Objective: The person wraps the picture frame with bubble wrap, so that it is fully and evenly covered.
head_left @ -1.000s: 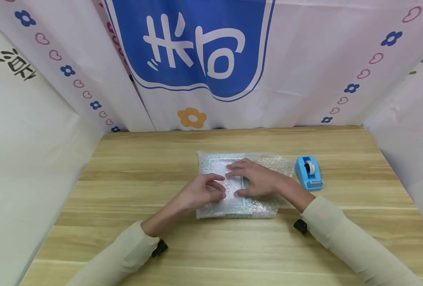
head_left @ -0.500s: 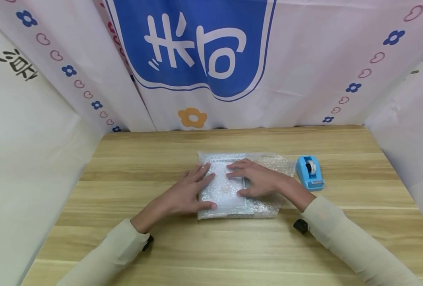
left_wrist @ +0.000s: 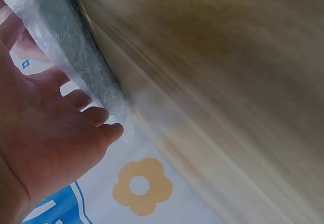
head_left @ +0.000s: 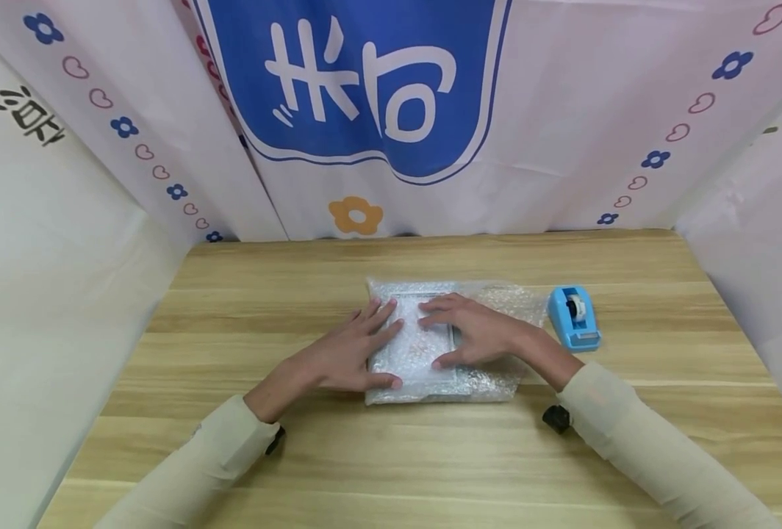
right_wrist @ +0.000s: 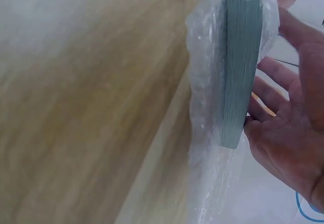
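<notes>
Bubble wrap [head_left: 490,382] — a grey-green frame [right_wrist: 242,72] lies inside.

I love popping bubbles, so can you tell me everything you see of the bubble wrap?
The bubble wrap looks like clear, shiny, bumpy plastic, lying on the table. It goes partly around a flat, grey-edged thing, with loose wrap to the right, near the blue tape dispenser. The left hand and right hand touch it.

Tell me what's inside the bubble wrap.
A flat rectangular object with a pale face and grey-green edge lies inside the bubble wrap. The left hand and right hand cover parts of it; its underside can't be seen.
</notes>
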`<state>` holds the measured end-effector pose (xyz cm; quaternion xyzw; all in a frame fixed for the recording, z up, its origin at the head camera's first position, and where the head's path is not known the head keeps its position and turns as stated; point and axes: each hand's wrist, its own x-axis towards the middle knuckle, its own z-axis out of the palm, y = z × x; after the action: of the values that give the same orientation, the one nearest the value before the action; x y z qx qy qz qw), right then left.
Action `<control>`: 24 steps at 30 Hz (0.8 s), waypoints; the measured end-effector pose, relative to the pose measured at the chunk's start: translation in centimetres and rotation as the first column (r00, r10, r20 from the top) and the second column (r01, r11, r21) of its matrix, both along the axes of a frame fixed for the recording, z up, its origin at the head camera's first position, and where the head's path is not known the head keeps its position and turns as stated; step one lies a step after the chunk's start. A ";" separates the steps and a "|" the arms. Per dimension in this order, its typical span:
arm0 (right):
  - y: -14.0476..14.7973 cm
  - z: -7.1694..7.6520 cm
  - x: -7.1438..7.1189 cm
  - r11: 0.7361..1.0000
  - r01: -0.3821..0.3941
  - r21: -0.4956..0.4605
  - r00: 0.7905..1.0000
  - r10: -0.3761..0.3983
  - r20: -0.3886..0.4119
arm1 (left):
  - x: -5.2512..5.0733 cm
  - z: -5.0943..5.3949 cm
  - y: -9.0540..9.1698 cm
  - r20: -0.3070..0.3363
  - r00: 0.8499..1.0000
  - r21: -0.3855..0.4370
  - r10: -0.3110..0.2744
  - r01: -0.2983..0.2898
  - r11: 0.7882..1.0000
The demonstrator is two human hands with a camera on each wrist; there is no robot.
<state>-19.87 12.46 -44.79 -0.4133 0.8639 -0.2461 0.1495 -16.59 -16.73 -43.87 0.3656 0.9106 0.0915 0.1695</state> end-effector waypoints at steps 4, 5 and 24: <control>0.0 -0.1 0.0 1.000 0.005 -0.004 1.000 -0.005 0.012 | 0.1 -0.1 0.0 -0.001 1.000 0.009 0.021 -0.021 1.000; 0.0 -0.1 0.0 1.000 0.005 -0.005 1.000 -0.005 0.013 | 0.1 -0.2 -0.1 -0.001 1.000 0.019 0.029 -0.028 0.999; 0.1 0.0 0.5 0.999 0.034 0.001 0.999 -0.034 0.021 | 0.7 -0.3 -2.1 -0.045 0.999 0.146 -0.029 0.035 0.989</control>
<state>-19.40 12.53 -44.80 -0.3957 0.8693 -0.2527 0.1545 -15.88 -18.88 -44.22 0.3935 0.8988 0.1479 0.1240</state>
